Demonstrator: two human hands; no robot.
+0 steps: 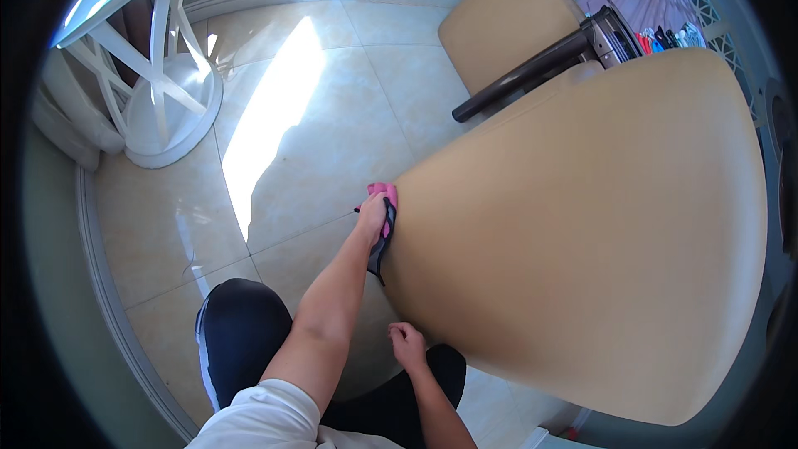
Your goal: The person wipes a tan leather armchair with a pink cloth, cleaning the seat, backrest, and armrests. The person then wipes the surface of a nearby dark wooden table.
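My left hand [373, 215] grips a pink and dark grey cloth [382, 224]. It presses the cloth against the near-left edge of a large tan upholstered piece of furniture [573, 218], with smooth, leather-like covering. A dark-trimmed corner of the cloth hangs below my fingers. Lower down, my right hand [409, 345] is loosely curled beside the furniture's lower edge, between my knees. Nothing shows in it; whether it touches the tan surface I cannot tell.
Pale floor tiles [336, 112] carry a bright sunlit patch. A white table with a round base [171, 131] stands upper left. Beyond the large tan surface are a dark tubular bar [523, 84], another tan panel [505, 19] and several small coloured items [670, 37]. Skirting [112, 299] runs along the left wall.
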